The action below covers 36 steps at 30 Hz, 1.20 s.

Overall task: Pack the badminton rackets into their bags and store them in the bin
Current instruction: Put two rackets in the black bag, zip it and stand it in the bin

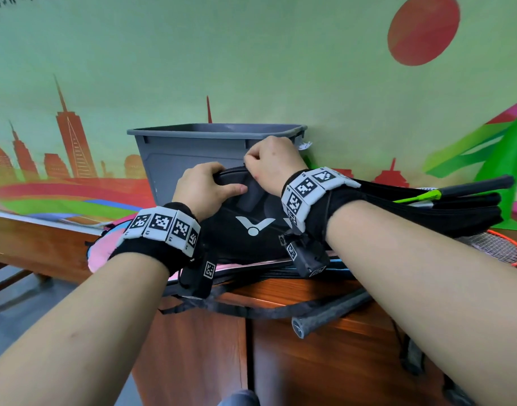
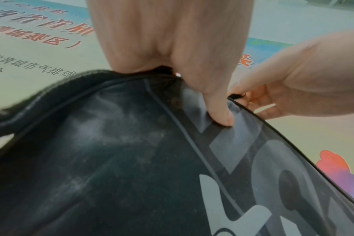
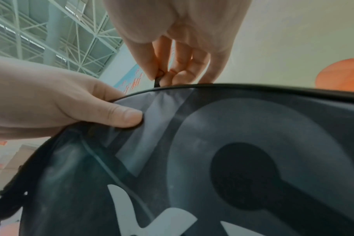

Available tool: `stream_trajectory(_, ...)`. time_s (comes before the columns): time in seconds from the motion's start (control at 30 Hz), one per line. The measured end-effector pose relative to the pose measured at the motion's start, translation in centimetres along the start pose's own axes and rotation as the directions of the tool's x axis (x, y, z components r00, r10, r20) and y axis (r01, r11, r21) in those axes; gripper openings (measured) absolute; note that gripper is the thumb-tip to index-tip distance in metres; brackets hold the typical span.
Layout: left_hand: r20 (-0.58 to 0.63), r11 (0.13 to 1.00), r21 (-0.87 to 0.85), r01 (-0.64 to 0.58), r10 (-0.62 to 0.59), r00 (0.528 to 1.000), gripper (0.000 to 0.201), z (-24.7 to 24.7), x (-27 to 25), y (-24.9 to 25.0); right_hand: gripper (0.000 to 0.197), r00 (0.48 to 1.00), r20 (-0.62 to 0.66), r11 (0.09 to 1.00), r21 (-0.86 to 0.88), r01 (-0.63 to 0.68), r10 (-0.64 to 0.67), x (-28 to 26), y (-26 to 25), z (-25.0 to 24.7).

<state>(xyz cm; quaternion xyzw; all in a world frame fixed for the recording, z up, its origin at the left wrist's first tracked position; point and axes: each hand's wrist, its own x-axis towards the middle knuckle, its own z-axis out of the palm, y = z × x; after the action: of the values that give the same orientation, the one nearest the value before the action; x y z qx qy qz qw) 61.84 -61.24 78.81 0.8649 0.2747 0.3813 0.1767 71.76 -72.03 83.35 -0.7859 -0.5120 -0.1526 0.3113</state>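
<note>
Bag [image 1: 245,230] before bin [image 1: 192,153]

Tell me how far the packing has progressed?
Done: nothing shows above the grey bin rim; its inside is hidden. In hand: left hand grips the black bag; right hand pinches its zipper pull. Left: a red racket lies unbagged.

The bag [image 2: 115,159], black and dusty, fills the lower part of the view. The left hand [image 2: 172,47] comes down from above onto the bag's top edge, fingers curled over that edge and the thumb [image 2: 220,111] pressed flat on a grey panel just below it. The right hand [image 2: 305,83] sits to the right of the bag's edge, its fingers pinching a small dark zip pull [image 2: 236,95] at the piping. White logo marks [image 2: 232,212] show low on the bag. Behind the bag spreads a pale banner [image 2: 46,39] with red and grey characters.
</note>
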Motion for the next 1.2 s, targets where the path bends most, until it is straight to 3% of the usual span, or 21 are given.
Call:
stream_trajectory(0.1,-0.001,1.0,-0.007,0.007,-0.007,1.0,0.03,0.0,0.0,0.0,0.022,0.999,0.001,0.999,-0.004,-0.032,0.032,0.0,0.3,-0.5)
stream_trajectory(0.3,0.007,1.0,-0.017,0.022,-0.022,1.0,0.03,0.0,-0.1,0.1,0.024,0.991,0.044,0.992,-0.015,-0.122,0.123,0.6,0.3,-0.4)
stream_trajectory(0.57,0.003,1.0,-0.003,0.023,-0.022,1.0,0.029,0.0,-0.3,0.2,0.029,0.986,0.151,0.979,-0.196,-0.047,0.077,0.2,0.2,-0.8)
stream_trajectory(0.7,-0.01,0.998,0.055,0.031,-0.03,0.999,0.034,0.0,-0.3,0.2,0.031,0.983,0.115,0.985,-0.117,-0.13,0.144,1.1,-0.1,-0.8)
stream_trajectory(0.87,0.002,0.978,0.208,-0.012,0.011,1.0,0.036,-0.3,-0.4,1.0,0.025,0.986,0.085,0.985,-0.114,-0.132,0.142,1.3,-0.6,-0.7)
stream_trajectory(1.07,0.046,0.994,0.098,-0.053,0.049,0.998,0.03,-0.3,-0.6,1.1,0.025,0.979,0.147,0.986,-0.111,-0.124,0.14,1.4,-1.3,-0.6)
stream_trajectory(1.2,0.06,1.0,0.017,-0.02,0.019,0.998,0.029,-0.4,-0.4,0.9,0.029,0.966,0.214,0.98,0.103,-0.172,0.147,1.3,-0.2,-2.0)
